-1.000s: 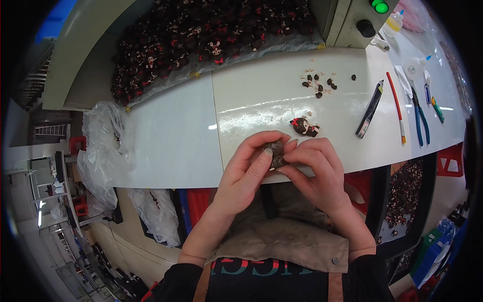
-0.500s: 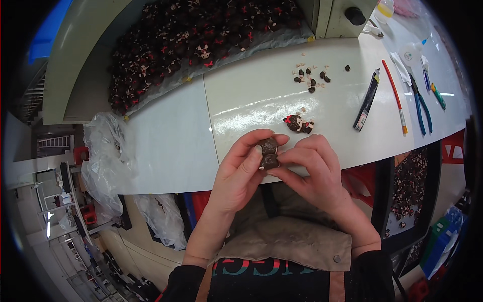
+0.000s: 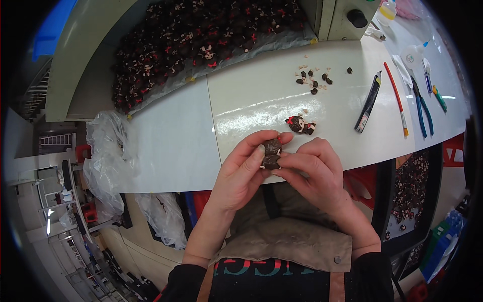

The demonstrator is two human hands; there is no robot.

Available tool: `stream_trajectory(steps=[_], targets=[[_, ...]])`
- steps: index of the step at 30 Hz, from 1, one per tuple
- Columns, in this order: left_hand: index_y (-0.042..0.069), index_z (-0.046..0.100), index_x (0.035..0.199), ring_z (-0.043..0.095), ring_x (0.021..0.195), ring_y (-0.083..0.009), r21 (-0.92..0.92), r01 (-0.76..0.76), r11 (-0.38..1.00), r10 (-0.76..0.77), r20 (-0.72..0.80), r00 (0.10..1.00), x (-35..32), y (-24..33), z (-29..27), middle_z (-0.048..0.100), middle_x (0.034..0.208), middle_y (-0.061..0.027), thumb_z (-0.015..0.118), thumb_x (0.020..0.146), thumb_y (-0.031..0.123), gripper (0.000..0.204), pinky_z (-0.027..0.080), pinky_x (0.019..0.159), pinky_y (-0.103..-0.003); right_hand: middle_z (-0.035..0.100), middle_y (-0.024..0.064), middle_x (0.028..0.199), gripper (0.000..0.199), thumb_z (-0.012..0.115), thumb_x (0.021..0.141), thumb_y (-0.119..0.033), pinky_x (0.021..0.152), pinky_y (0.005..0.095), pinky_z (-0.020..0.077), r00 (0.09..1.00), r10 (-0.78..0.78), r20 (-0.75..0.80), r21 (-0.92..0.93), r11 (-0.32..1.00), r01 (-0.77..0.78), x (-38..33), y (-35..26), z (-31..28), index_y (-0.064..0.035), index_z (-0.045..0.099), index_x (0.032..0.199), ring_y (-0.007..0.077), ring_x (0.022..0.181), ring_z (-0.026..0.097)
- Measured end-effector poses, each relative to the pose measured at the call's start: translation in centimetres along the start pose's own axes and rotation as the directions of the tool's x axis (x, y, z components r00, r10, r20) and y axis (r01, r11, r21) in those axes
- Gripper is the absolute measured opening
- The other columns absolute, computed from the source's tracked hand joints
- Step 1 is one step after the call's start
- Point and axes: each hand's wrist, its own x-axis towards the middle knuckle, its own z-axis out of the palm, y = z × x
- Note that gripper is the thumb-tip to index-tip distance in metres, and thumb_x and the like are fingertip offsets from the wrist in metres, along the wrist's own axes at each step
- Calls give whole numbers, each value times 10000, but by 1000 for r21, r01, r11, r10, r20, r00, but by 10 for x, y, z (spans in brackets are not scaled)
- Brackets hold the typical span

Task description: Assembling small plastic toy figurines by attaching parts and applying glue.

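Note:
Between both hands, above the table's front edge, is a small dark brown doll figurine (image 3: 271,155) with its back turned up. My left hand (image 3: 243,168) is closed round its head and body, the thumb lying along its side. The thumb and fingers of my right hand (image 3: 313,168) pinch its lower right side; what exactly they press on is hidden. Just beyond my hands a similar figurine (image 3: 301,125) with a red bow and pale face lies on the table. Farther off are small dark pieces (image 3: 314,84) and pale bits (image 3: 324,86).
A cutter knife (image 3: 368,102), a red paintbrush (image 3: 396,99) and blue-handled pliers (image 3: 421,108) lie to the right. At the back left, a metal-framed enclosure holds a heap of figurines (image 3: 201,40). Plastic bags (image 3: 105,158) hang at the left; a tray of small parts (image 3: 408,186) stands below right.
The figurine has turned slightly in my fingers, and some red now shows at its top. Both hands keep nearly the same grip and place.

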Motion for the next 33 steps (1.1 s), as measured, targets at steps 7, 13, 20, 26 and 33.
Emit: stream_trajectory(steps=[7, 13, 20, 26, 33], targets=[[59, 401, 1285, 531, 1128, -248, 17, -3, 1000, 3, -11, 1000, 3, -4, 3, 426, 1320, -214, 390, 974, 186, 336, 453, 933, -364, 546, 4, 769, 264, 775, 628, -67, 516, 265, 441, 999, -47, -10, -11, 999, 47, -1, 7, -3, -103, 645, 855, 155, 628, 540], [58, 399, 1272, 495, 1171, -228, 20, -38, 999, 36, 81, 996, 5, -8, 0, 418, 1335, -156, 352, 986, 165, 308, 427, 968, -374, 569, 13, 782, 262, 782, 617, -66, 518, 268, 450, 1000, -25, -12, -2, 1000, 25, -1, 8, -4, -95, 637, 834, 159, 638, 553], [58, 401, 1264, 496, 1171, -235, 35, -45, 998, 41, 98, 994, 11, -14, 2, 421, 1330, -168, 348, 988, 172, 303, 419, 973, -377, 566, 17, 770, 254, 785, 610, -66, 519, 269, 449, 1000, -20, -7, 9, 1000, 20, -2, 13, -10, -92, 639, 816, 161, 638, 551], [66, 406, 1260, 495, 1159, -221, 45, -71, 996, 65, 118, 991, 16, -19, 4, 409, 1346, -173, 351, 989, 180, 299, 407, 979, -372, 526, 24, 811, 314, 799, 609, -26, 535, 251, 422, 999, -32, 43, 32, 999, 31, -4, 19, -17, -86, 613, 855, 147, 675, 518], [69, 408, 1258, 487, 1154, -208, 60, -54, 997, 48, 93, 994, 20, -22, 8, 404, 1352, -174, 347, 989, 179, 297, 403, 978, -367, 526, 27, 810, 304, 796, 615, -24, 538, 253, 427, 999, -24, 37, 51, 998, 23, -3, 22, -22, -84, 611, 850, 147, 677, 518]])
